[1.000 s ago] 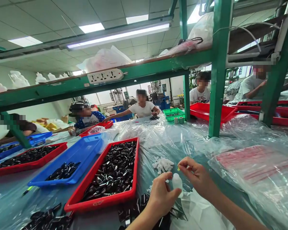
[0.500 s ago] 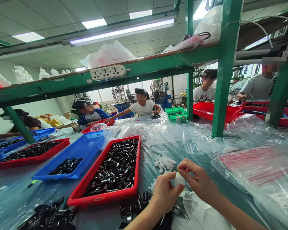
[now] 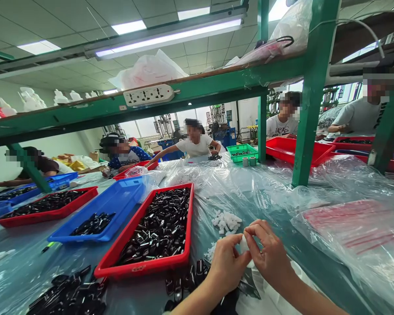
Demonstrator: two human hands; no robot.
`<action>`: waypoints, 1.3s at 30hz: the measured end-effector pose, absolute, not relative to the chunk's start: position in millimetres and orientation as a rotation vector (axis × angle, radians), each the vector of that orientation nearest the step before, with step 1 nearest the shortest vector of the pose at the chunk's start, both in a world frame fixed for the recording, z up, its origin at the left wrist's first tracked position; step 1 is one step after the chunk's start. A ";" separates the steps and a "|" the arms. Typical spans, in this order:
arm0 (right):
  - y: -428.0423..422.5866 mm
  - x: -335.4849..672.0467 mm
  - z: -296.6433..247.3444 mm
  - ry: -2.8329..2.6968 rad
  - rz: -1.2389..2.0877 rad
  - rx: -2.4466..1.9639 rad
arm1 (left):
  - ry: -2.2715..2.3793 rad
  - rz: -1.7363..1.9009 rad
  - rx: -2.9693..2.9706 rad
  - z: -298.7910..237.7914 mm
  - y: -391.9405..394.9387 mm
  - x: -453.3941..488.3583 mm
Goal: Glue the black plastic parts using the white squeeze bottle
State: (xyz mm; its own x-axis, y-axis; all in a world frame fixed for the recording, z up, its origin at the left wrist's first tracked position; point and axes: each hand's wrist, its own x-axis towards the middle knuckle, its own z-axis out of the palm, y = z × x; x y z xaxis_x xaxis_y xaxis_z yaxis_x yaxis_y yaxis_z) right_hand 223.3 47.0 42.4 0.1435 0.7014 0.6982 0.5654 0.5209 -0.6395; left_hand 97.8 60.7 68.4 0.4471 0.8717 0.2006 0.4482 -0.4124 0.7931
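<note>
Near the lower right, my left hand (image 3: 228, 262) is closed around a small white rounded piece (image 3: 244, 246), most of it hidden by the fingers. The fingertips of my right hand (image 3: 271, 251) pinch the upper end of the same piece; its exact kind does not show. Crumpled white sheeting (image 3: 276, 293) lies beneath the hands. Just beyond them is a heap of small white pieces (image 3: 226, 222). Loose glossy black pieces (image 3: 180, 280) lie left of my left forearm.
A red tray (image 3: 144, 267) full of black pieces stands to the left, beside a blue tray (image 3: 77, 237) partly filled. Clear plastic bags (image 3: 357, 227) lie at right. A green post (image 3: 310, 109) and shelf beam (image 3: 216, 83) cross ahead. Several people work across the table.
My right hand has turned and closed farther over the top of the white piece, covering its yellowish tip. My left hand keeps its hold, and the view has shifted slightly.
</note>
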 end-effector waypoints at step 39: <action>37.4 237.5 53.4 -1.372 0.391 -1.103 | 1.087 0.716 1.986 70.2 59.4 90.7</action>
